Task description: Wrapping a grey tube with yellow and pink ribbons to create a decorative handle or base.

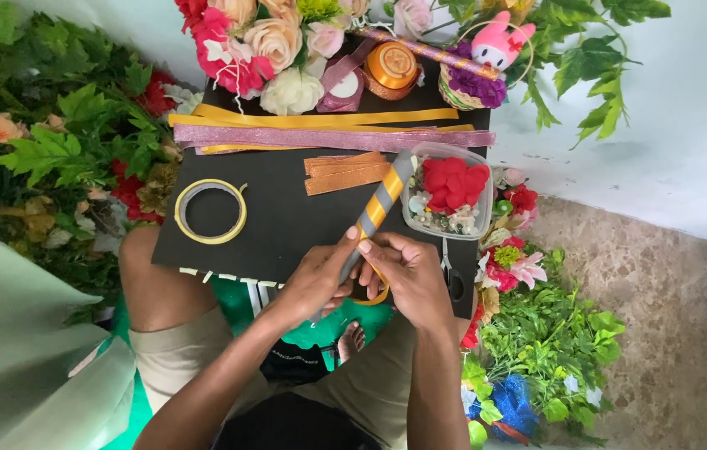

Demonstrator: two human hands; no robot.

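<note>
My left hand (316,279) and my right hand (408,275) meet at the near end of a stick (380,204) wrapped in grey and gold spiral stripes. Both grip it, thumbs pressed on the wrap, and it slants up to the right over a black board (287,217) on my lap. A strip of gold ribbon (374,296) loops below my right hand. Just right of the stick stands a clear plastic box (447,192) with red fabric petals and beads.
A yellow tape roll (210,211) lies on the board's left. Pink and gold glitter strips (328,129) and copper strips (345,172) lie farther back. Scissors (451,275) rest by the board's right edge. Artificial flowers and leaves surround the board; a stone floor is at right.
</note>
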